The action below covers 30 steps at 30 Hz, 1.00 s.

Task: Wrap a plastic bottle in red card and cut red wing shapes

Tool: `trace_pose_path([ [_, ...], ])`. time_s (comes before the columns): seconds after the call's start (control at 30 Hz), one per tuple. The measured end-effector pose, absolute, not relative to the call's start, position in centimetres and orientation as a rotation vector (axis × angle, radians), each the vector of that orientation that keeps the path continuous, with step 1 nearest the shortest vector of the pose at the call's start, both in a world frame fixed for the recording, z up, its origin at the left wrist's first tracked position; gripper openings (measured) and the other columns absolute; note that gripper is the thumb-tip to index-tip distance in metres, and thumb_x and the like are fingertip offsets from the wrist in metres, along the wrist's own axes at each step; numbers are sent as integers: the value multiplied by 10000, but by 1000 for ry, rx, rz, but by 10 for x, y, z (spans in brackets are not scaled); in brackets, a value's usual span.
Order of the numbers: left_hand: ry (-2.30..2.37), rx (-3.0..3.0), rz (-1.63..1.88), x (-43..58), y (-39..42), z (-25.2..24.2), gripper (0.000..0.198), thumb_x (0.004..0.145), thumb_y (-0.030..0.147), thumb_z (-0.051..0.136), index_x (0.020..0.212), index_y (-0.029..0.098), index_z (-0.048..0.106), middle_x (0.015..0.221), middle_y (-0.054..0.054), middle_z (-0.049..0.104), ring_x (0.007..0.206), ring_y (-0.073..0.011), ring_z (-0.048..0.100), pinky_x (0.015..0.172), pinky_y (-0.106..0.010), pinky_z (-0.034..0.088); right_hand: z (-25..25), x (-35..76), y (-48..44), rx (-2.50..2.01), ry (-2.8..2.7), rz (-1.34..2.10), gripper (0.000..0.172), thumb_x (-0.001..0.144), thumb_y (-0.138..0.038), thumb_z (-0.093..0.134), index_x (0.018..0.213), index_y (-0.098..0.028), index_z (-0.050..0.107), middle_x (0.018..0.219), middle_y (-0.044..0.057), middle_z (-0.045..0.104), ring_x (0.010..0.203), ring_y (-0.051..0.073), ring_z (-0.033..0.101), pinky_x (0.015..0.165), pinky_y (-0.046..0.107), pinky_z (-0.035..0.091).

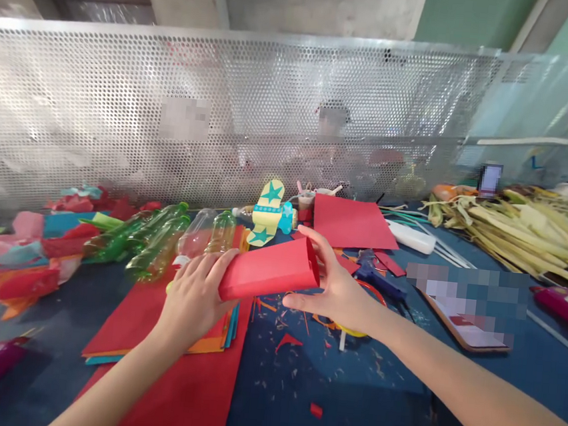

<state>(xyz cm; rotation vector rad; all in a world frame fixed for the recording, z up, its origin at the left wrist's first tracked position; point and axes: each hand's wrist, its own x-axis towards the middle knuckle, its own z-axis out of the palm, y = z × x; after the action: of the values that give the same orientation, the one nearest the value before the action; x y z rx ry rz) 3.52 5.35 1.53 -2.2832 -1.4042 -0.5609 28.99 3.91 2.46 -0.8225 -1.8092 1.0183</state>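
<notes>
Step in hand, as judged: a red paper tube (pixel 268 272) is being rolled and held to shape, in the air over the bench (pixel 347 393) at frame centre, its axis running roughly 8 to 2 o'clock.

Left hand (pixel 194 298): fingers (pixel 208 269) are wrapped shut round the tube's 8 o'clock end.
Right hand (pixel 339 289): the open 2 o'clock end is pinched, one finger laid over the top rim and the thumb underneath. The grip looks light and the mouth is squashed to an oval.

The seam is not seen to be fixed; whether there is overlap on the underside cannot be told. The next move calls for the overlap to be kept tight by one hand while the other is freed. The glue gun (pixel 378 276) lies just beside the right hand at 3 o'clock.

Edges and room:
- 12 o'clock: toy plane (pixel 268 218) and red sheet (pixel 351 223), near; mesh screen (pixel 274 105) behind closes that side off.
- 10 o'clock: bottles (pixel 161 241) lying down, close to the left hand, easily knocked.
- 7 o'clock: paper stack (pixel 153 321) under the left wrist.
- 3 o'clock: phone (pixel 469 324); leaves (pixel 523 229) beyond it, well apart.
- 5 to 6 o'clock: bare bench with only scraps (pixel 289 341); most open room there.
</notes>
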Motion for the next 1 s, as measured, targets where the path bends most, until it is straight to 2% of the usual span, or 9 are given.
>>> trace_pose_path([
  [0.17,-1455,-2312,-583,44,47,10,557,820,407,601,1309,210,424,1146,-147,643,1044,-356,605,879,-460,463,20,287,40,-937,-1754,806,958,718,-295,785,1454,-292,172,1432,143,402,1256,264,495,1005,442,467],
  [0.37,-1697,-2375,-748,51,44,17,612,788,491,637,1267,168,435,1180,-178,628,1062,-360,605,869,-476,482,17,284,49,-735,-1602,1062,939,848,-160,607,1458,-373,-74,1429,136,420,1196,198,560,954,417,502],
  [0.43,-1817,-2414,-836,54,41,24,646,757,526,654,1256,177,438,1195,-175,625,1067,-359,608,836,-468,502,17,280,49,-736,-1641,1159,856,850,-167,606,1471,-354,48,1457,133,408,1261,197,506,1009,432,453],
  [0.53,-1821,-2538,-895,62,30,34,636,737,522,665,1243,199,455,1158,-141,653,1016,-335,638,780,-441,529,16,270,42,-647,-1639,1362,767,753,-359,739,1406,-295,342,1405,114,492,1269,244,497,1023,449,437],
  [0.6,-1717,-2565,-846,69,22,39,610,746,502,661,1241,201,470,1134,-127,672,996,-325,651,784,-444,533,13,262,34,-562,-1539,1489,749,643,-479,801,1298,-269,505,1292,97,599,1204,296,551,976,473,474],
  [0.7,-1519,-2479,-771,81,17,43,621,767,512,643,1250,157,483,1105,-144,688,983,-328,664,808,-460,536,10,253,26,-591,-1306,1480,569,585,-466,842,1077,-243,662,1099,73,701,1111,338,603,944,506,489],
  [0.77,-1426,-2397,-740,88,21,45,644,766,540,643,1243,131,498,1048,-146,702,941,-325,678,799,-455,543,10,250,25,-638,-1125,1389,500,576,-418,856,1010,-238,683,1039,61,718,1087,336,612,956,508,481],
  [0.87,-1383,-2336,-687,101,34,44,671,742,554,674,1234,125,516,995,-136,710,898,-315,688,766,-429,555,13,250,30,-649,-857,1333,575,579,-343,856,1105,-257,640,1037,39,718,1092,310,615,952,485,495],
  [1.0,-1436,-2329,-633,118,48,39,715,736,569,678,1256,106,514,1009,-159,707,906,-328,685,777,-444,549,15,255,42,-590,-663,1345,647,569,-267,850,1163,-264,593,962,20,727,990,284,659,796,414,571],
])
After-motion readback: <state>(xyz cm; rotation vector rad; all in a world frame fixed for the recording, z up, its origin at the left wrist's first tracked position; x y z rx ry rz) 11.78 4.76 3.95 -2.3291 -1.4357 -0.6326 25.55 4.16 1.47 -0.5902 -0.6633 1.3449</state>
